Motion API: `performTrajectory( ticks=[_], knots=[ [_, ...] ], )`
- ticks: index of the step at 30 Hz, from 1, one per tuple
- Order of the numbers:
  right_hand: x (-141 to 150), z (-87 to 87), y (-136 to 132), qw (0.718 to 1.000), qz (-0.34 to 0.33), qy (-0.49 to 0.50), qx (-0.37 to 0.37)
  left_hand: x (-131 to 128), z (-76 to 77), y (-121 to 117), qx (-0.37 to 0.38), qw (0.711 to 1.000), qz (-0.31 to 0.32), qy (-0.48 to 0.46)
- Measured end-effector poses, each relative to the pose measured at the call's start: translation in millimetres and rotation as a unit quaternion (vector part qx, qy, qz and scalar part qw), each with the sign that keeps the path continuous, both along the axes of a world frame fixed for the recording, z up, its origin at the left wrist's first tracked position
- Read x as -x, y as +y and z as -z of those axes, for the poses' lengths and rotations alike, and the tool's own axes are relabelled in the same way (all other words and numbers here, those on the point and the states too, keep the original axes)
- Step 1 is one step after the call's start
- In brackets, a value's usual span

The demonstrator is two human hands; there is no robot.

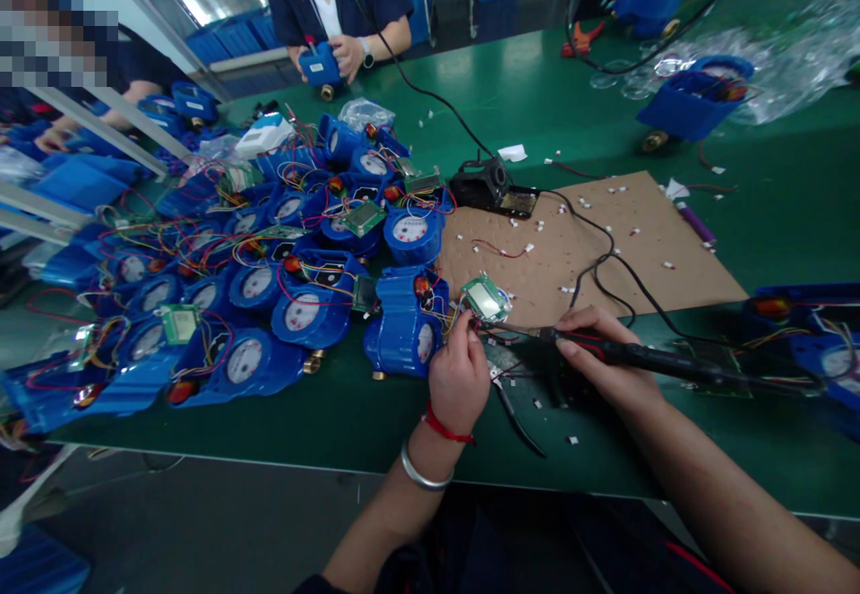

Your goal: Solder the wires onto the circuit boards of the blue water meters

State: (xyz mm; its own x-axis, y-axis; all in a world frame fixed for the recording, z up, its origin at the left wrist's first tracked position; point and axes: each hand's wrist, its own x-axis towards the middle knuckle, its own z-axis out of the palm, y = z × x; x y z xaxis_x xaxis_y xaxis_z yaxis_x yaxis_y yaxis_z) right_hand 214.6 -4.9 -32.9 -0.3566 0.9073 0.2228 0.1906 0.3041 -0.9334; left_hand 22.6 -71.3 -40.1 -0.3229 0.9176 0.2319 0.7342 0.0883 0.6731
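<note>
My left hand [460, 370] is closed in a pinch at the lower edge of a small green circuit board [485, 297] with a display. Thin wires [444, 314] run from a blue water meter [403, 325] to these fingertips, which seem to grip them. My right hand [608, 357] is wrapped round a soldering iron [645, 357], whose tip points left, close to the pinched fingers. Whether the tip touches the board I cannot tell. Below the board lies a pair of pliers [514, 410], partly hidden near its jaws.
Several blue meters with loose wires [248, 285] crowd the left. A soldering iron stand [494, 184] sits on brown cardboard [645, 245] strewn with small white connectors. The black cord [638, 280] loops across it. Another meter [833, 352] lies far right. Co-workers [339, 3] handle meters across the green table.
</note>
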Motion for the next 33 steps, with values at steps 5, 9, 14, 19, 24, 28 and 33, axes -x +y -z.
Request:
performTrajectory(
  ticks=[5, 9, 14, 19, 24, 28, 33],
  knots=[
    [-3.2, 3.3, -0.1, 0.999, 0.026, 0.034, 0.028, 1.3, -0.2, -0.4, -0.023, 1.0, 0.013, -0.011],
    [-3.2, 2.2, 0.3, 0.999, 0.018, 0.019, 0.034, 1.8, 0.4, 0.3, -0.021, 1.0, 0.015, -0.014],
    [-0.9, 1.2, 1.2, 0.999, 0.012, -0.007, 0.036, 1.5, 2.2, 0.2, -0.019, 1.0, 0.015, -0.009],
    [-1.8, 0.3, 0.8, 0.999, 0.005, -0.004, 0.037, 1.3, 2.1, 0.3, -0.018, 1.0, 0.017, -0.005],
    [-1.1, -0.7, 1.1, 1.0, 0.004, -0.004, 0.027, 1.1, 2.1, 0.1, -0.029, 0.999, 0.022, 0.004],
    [0.2, 0.1, 1.2, 1.0, 0.008, 0.0, 0.028, 0.3, 3.0, -0.6, -0.045, 0.998, 0.031, 0.006],
    [-1.9, 1.0, 0.1, 0.999, 0.017, 0.014, 0.035, -0.7, 1.9, -1.7, -0.053, 0.998, 0.03, 0.001]
  ],
)
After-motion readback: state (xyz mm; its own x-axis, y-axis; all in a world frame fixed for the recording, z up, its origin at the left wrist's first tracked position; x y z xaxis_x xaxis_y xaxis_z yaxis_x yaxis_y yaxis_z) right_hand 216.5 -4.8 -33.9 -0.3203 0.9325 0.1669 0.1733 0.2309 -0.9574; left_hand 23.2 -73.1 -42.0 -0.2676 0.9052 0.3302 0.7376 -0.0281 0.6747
